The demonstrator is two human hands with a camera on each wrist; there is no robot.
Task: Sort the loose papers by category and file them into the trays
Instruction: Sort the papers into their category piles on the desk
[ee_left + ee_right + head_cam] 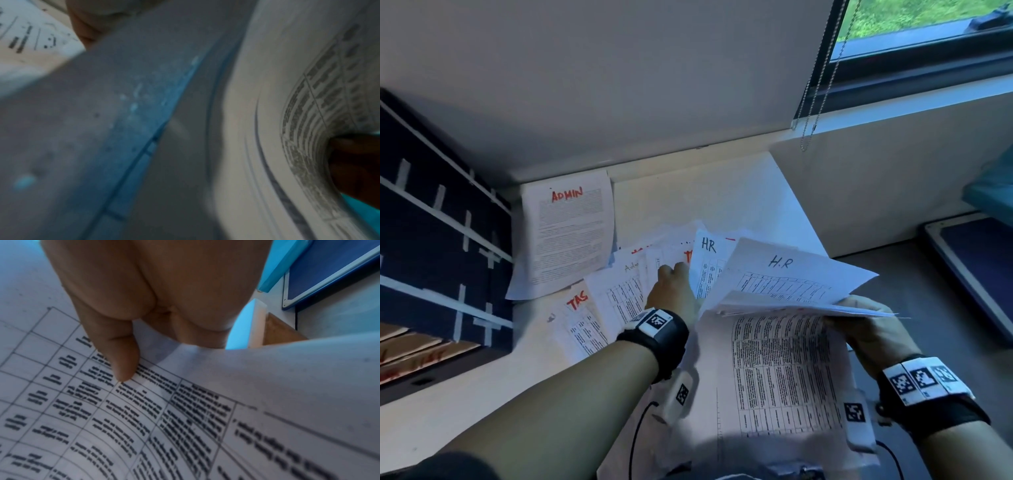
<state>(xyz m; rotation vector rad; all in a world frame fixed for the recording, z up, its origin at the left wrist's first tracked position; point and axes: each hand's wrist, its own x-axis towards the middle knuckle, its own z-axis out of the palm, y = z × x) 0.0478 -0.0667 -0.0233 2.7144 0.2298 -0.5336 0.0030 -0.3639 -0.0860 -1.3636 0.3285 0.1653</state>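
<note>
Loose printed papers (619,291) marked TAS, Admin and HR lie fanned over the white desk. A sheet headed ADMIN (566,236) lies apart at the back left. My left hand (671,284) reaches into the fan, its fingers curled down on a sheet beside an HR page (707,257); the fingertips are hidden. My right hand (859,325) grips a lifted stack (784,277) topped by a sheet marked H.R, with the thumb (123,356) pressing on a table-printed page (144,418). Dark blue stacked trays (431,240) stand at the left. The left wrist view shows only blurred curved paper (267,113).
A large table-printed sheet (780,373) lies flat under the lifted stack. A dark blue framed board (976,267) and a teal object (993,192) sit at the right. A bead cord (815,85) hangs by the window. Brown cardboard (414,346) lies below the trays.
</note>
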